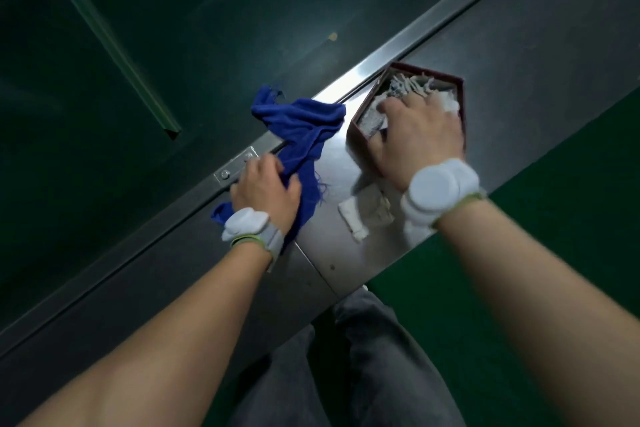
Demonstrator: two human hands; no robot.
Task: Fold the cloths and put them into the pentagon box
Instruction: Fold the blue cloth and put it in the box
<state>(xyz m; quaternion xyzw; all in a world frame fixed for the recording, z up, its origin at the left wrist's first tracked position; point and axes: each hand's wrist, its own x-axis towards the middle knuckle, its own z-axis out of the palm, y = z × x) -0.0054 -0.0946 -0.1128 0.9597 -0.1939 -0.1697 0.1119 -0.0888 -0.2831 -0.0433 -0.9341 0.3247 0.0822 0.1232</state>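
My right hand [417, 135] lies palm-down inside the pentagon box [356, 140], fingers [384, 107] spread flat and pressing a pale fringed cloth [414, 85] into it; nothing is pinched, the hand only bears down. The cloth fills the box nearly to its dark red rim, fringe showing at the far wall.

My left hand [265, 189] is clenched around a bunch of the blue cloth [301, 125], fingers curled into the fabric. The rest of that cloth trails away crumpled across the bench [332, 253], its far end lapping over the raised metal rail [415, 35] along the back edge. A tail of it shows under my left wrist.

Box sits just beside the back rail, one corner near the blue cloth but apart from it. Between my wrists a small whitish cloth [363, 215] lies loose on the steel, blurred. Open steel surface remains in front of the box toward the near edge; green floor [554, 201] beyond that edge on the right. White wrist bands [438, 184] on both arms.
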